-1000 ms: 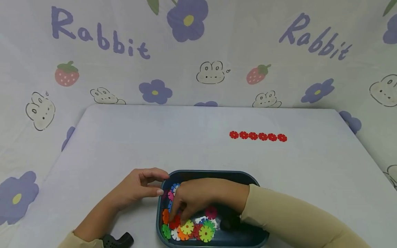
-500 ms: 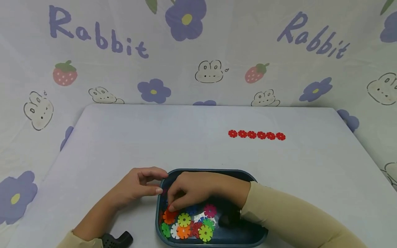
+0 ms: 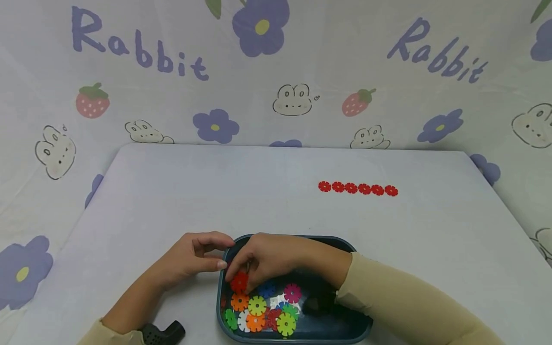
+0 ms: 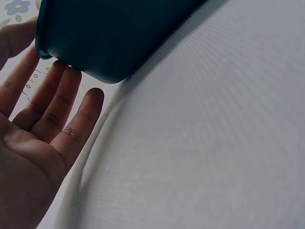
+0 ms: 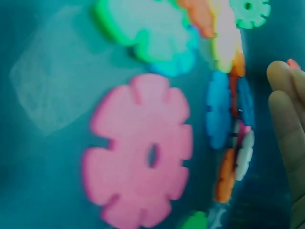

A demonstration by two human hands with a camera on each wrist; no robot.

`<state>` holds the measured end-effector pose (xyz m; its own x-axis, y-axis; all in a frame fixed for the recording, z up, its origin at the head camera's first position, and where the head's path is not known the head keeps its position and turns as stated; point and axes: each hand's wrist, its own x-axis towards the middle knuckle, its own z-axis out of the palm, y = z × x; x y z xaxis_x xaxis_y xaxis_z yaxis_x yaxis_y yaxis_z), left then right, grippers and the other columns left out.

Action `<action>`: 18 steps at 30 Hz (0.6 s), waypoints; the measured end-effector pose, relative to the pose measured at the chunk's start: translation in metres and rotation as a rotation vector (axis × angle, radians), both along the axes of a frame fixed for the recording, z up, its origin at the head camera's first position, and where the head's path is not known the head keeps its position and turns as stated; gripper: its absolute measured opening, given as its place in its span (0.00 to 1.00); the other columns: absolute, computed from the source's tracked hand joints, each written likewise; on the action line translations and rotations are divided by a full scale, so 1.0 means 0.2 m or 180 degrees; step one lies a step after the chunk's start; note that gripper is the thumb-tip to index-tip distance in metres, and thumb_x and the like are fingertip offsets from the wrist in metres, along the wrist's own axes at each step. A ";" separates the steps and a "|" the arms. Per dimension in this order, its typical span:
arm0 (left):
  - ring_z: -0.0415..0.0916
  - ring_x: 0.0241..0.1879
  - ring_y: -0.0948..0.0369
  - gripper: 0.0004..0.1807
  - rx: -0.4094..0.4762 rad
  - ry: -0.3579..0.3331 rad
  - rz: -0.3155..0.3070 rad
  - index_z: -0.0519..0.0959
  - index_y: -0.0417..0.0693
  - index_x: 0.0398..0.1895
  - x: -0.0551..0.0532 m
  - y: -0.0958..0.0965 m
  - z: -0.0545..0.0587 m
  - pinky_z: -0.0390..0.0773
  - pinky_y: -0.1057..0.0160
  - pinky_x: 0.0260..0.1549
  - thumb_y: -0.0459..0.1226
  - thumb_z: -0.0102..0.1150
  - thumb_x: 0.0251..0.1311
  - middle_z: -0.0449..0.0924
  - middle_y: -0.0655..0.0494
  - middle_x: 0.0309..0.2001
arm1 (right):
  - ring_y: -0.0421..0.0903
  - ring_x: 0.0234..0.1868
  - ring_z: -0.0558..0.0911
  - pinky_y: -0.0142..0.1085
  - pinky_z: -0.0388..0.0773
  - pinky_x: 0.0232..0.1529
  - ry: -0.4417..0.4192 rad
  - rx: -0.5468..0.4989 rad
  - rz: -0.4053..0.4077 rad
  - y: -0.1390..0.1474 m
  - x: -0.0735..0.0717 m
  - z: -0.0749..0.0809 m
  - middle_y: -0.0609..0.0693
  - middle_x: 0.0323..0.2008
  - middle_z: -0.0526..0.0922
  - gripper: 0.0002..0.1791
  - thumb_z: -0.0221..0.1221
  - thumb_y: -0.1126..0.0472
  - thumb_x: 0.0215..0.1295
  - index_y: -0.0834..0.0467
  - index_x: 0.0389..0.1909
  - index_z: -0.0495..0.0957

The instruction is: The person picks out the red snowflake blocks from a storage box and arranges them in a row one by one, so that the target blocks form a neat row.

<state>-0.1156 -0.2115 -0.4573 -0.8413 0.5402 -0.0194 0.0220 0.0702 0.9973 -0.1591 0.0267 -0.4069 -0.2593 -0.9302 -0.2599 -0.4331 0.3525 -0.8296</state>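
Red disc [image 3: 239, 282] inside tray [image 3: 336, 330], left end

Right hand [image 3: 269, 258] pinches it near the end wall; left hand [image 3: 196, 256], fingers spread, touches the rim. Surface [image 3: 280, 206] separates far rim from a row of red discs [image 3: 362, 189].

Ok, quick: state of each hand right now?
Left hand: open, fingertips at the edge of the tray.
Right hand: closed, holding a red plastic flower between thumb and finger.

Shadow dulls the left hand [image 4: 40, 136]; the pink disc [image 5: 131, 152] blurs
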 end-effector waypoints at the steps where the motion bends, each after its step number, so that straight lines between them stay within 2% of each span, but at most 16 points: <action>1: 0.77 0.58 0.59 0.20 0.0008 -0.0004 -0.0002 0.78 0.40 0.57 0.00 0.00 0.00 0.80 0.62 0.53 0.30 0.63 0.60 0.81 0.52 0.56 | 0.32 0.29 0.84 0.28 0.83 0.40 0.0031 0.0019 -0.0013 0.00 0.00 0.01 0.38 0.35 0.85 0.18 0.68 0.63 0.59 0.51 0.52 0.84; 7: 0.77 0.57 0.59 0.20 0.0022 -0.0010 -0.0011 0.77 0.38 0.56 -0.01 -0.01 0.00 0.79 0.62 0.55 0.30 0.64 0.59 0.81 0.54 0.55 | 0.30 0.32 0.85 0.26 0.82 0.41 0.0177 -0.0011 -0.0091 0.03 -0.01 0.07 0.39 0.39 0.85 0.19 0.68 0.63 0.59 0.51 0.53 0.83; 11: 0.77 0.57 0.58 0.20 0.0070 -0.0021 -0.0022 0.77 0.37 0.56 -0.01 -0.01 0.00 0.79 0.61 0.54 0.30 0.64 0.59 0.81 0.53 0.55 | 0.30 0.35 0.84 0.26 0.81 0.43 0.0238 -0.0174 -0.0213 0.06 -0.01 0.12 0.39 0.40 0.85 0.20 0.71 0.61 0.57 0.51 0.51 0.82; 16: 0.77 0.58 0.56 0.19 0.0068 -0.0061 -0.0022 0.78 0.38 0.55 -0.01 -0.01 0.00 0.79 0.60 0.54 0.30 0.64 0.59 0.81 0.50 0.55 | 0.34 0.41 0.85 0.30 0.82 0.47 0.0225 -0.0617 -0.0557 0.14 -0.01 0.22 0.41 0.42 0.86 0.21 0.72 0.58 0.55 0.52 0.51 0.82; 18: 0.77 0.57 0.55 0.19 0.0029 -0.0083 -0.0001 0.78 0.38 0.55 -0.01 -0.01 0.00 0.80 0.60 0.54 0.31 0.64 0.60 0.81 0.48 0.55 | 0.35 0.44 0.85 0.32 0.82 0.49 0.0348 -0.0854 -0.0661 0.19 -0.01 0.27 0.43 0.45 0.86 0.21 0.71 0.58 0.56 0.53 0.52 0.82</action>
